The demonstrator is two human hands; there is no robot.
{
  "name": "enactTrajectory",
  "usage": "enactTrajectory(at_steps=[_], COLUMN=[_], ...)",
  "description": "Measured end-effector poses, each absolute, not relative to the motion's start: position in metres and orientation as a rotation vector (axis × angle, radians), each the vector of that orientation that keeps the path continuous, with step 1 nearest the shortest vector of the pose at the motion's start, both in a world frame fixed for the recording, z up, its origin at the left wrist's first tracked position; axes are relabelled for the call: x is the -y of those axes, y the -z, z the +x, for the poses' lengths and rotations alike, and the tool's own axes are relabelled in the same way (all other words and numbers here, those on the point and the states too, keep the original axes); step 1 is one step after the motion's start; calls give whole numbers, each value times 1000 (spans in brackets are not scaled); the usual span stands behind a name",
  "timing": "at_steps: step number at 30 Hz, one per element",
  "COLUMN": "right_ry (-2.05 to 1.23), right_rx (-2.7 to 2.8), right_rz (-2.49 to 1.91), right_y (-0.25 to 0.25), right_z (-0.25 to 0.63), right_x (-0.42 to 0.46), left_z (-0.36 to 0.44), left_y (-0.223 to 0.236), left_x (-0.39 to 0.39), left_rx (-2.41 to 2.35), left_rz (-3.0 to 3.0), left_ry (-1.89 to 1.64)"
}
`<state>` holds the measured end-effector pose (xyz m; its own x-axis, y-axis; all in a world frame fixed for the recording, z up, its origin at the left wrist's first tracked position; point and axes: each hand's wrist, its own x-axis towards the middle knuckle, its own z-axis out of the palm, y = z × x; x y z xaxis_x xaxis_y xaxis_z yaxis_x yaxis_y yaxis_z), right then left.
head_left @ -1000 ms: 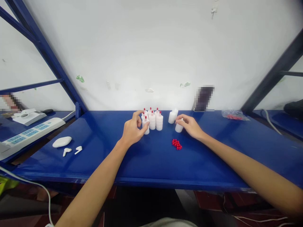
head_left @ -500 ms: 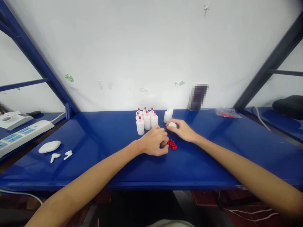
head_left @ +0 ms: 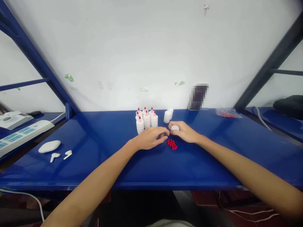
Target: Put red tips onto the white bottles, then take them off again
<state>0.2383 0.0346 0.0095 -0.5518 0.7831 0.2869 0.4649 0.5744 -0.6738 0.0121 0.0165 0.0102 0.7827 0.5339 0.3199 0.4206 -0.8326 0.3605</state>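
My right hand (head_left: 186, 131) has its fingers curled round a white bottle (head_left: 175, 128), of which only the pale round end shows. My left hand (head_left: 153, 137) is close to it on the left, thumb and forefinger apart, with nothing visible between them. Just below both hands lies a cluster of small red caps (head_left: 172, 144) on the blue table. Behind my left hand stand several white squeeze bottles (head_left: 147, 119) with red-tipped nozzles, the front ones partly hidden by the hand. Two plain white bottles (head_left: 167, 116) stand beyond my right hand.
A blue table (head_left: 94, 138) runs up to the wall. A white earbud case (head_left: 49, 146) and two earbuds (head_left: 55, 156) lie at left, near a power strip (head_left: 23, 135). A plastic bag with red pieces (head_left: 228, 113) lies at the back right. A blurred dark panel (head_left: 199, 97) leans on the wall.
My left hand has moved off the red caps, slightly up and left, and its fingers have straightened from a curl. My right hand has come slightly nearer with the white bottle.
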Motion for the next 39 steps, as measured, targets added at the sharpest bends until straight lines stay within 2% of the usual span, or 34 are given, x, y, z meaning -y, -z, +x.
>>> enactTrajectory(at_steps=[6,15,19,28,39], right_ry=[-535,-374,-367,-377,-354], right_rx=[2581,2701,2714,2717,2709], right_rz=[-1112,-1145,-1140,-1164,-1130], right_y=[-23,-26,-28,-31,-27], right_z=[247,248,249,248,245], right_x=[-29,-27,-26,-22,-22], left_z=[13,15,17,16,15], left_y=[-10,-14,-15,-13,-10], left_x=[-18,-13,-8,-6,-10], left_rx=[-701,-896,-949,-1012,-967], left_rz=[2723,2854,2824,2815,2814], left_ry=[-616,-656,-706,-434,-409])
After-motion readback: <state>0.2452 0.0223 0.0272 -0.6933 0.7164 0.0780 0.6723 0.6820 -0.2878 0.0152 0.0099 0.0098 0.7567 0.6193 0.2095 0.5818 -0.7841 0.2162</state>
